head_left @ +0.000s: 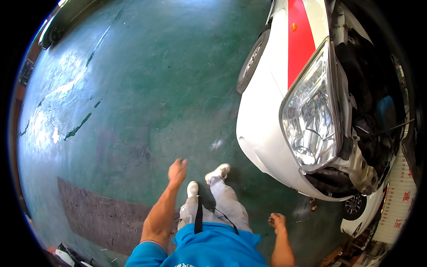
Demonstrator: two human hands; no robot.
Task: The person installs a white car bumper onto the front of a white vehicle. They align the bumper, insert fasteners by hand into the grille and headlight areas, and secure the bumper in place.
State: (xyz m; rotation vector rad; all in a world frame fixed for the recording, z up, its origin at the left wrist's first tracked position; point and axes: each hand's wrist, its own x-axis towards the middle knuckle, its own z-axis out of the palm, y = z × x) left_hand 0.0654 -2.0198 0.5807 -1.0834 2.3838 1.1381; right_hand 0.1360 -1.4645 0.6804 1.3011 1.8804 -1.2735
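My left hand (178, 170) is held out in front of my body over the green floor, its fingers curled closed. Anything inside that fist is hidden from view. Lower and to the right, my right hand (277, 221) hangs beside my hip with loosely curled fingers, and nothing shows in it. Neither hand touches the white car (260, 120) at the right, which has a red stripe. Its large clear headlight (311, 115) faces me, and the front beside it is open, with dark inner parts and a bare metal bracket (362, 173) showing.
Below my blue shirt, my white shoes (218, 172) are on the green floor (147, 89). A dark mat-like patch (102, 213) lies at the lower left. Another car (55, 33) stands at the far upper left. A white vehicle's wheel (354, 207) is at the lower right.
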